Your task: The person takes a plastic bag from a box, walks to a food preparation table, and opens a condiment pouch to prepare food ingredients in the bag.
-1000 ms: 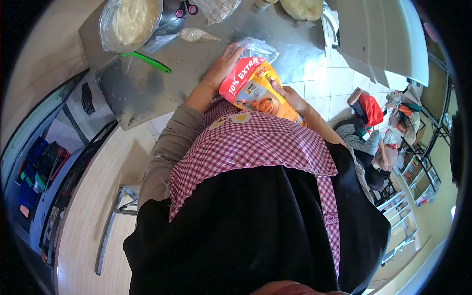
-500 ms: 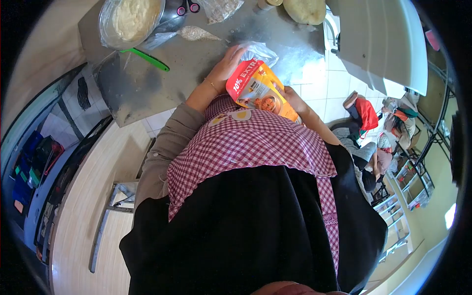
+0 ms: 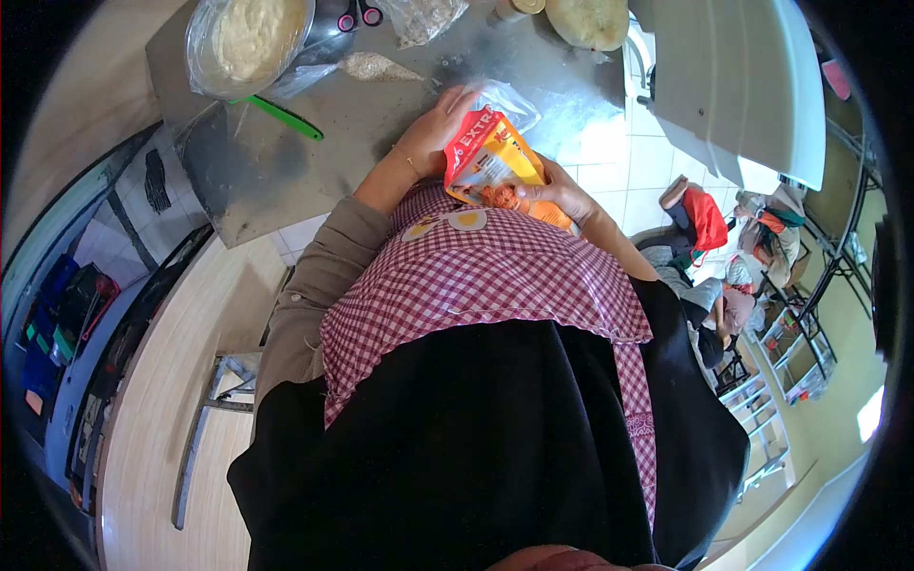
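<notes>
An orange and red food packet (image 3: 486, 160) with "EXTRA" printed on its red band is held upright close to the checked apron. My left hand (image 3: 440, 131) grips its upper left side, fingers partly hidden behind it. My right hand (image 3: 564, 195) holds the lower right side, thumb pressed on the printed front. Behind the packet's top, near my left fingertips, is a crumpled clear plastic bag (image 3: 512, 101); I cannot tell whether the fingers also hold it.
On the metal table (image 3: 276, 181) are a plastic-covered bowl of pale dough or cream (image 3: 249, 43), a green-handled tool (image 3: 290, 118), scissors (image 3: 360, 14), a filled piping-shaped bag (image 3: 376, 68) and a round pale item (image 3: 590, 21). People (image 3: 705, 285) sit on the floor at right.
My right hand has come further round the packet, its thumb now over the front. The packet has turned and tilted slightly, so less of the red band's lettering shows.
</notes>
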A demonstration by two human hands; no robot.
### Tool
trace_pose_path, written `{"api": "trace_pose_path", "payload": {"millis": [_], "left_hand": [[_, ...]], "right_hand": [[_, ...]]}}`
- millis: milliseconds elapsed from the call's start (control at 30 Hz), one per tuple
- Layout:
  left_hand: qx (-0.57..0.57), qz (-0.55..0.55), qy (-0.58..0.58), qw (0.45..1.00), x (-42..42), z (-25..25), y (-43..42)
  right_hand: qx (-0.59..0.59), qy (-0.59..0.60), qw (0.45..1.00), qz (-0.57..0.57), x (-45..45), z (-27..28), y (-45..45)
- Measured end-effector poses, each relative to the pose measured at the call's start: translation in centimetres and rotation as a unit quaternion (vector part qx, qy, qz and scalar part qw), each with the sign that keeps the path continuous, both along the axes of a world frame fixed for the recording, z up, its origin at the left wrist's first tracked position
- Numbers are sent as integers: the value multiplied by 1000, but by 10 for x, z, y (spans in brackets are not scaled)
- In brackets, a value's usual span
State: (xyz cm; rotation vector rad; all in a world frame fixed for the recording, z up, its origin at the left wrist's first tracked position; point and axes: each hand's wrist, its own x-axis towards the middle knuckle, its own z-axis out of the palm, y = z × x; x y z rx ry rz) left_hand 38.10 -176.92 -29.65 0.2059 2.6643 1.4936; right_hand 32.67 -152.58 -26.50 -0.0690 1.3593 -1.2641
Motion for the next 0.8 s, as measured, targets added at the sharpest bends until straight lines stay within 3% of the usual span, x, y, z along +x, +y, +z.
{"api": "trace_pose_path", "payload": {"millis": [167, 333, 433, 533, 600, 733, 800], "left_hand": [[-19, -15, -33, 999, 2, 3, 0], [-1, -4, -52, 999, 1, 0, -2], [54, 2, 25, 998, 5, -2, -9], [148, -4, -16, 989, 10, -12, -9], [224, 1, -177, 958, 12, -15, -12], [195, -4, -197, 961, 10, 2, -24], [327, 42, -268, 905, 8, 11, -26]], "right_hand": [[10, -82, 997, 0, -2, -11, 0], [20, -79, 996, 34, -1, -20, 6], [18, -114, 993, -1, 2, -23, 7], [23, -144, 989, -18, 0, -16, 4], [26, -159, 987, -17, -1, -15, 3], [31, -177, 984, -16, -2, -20, 4], [28, -180, 983, -12, -3, -21, 3]]}}
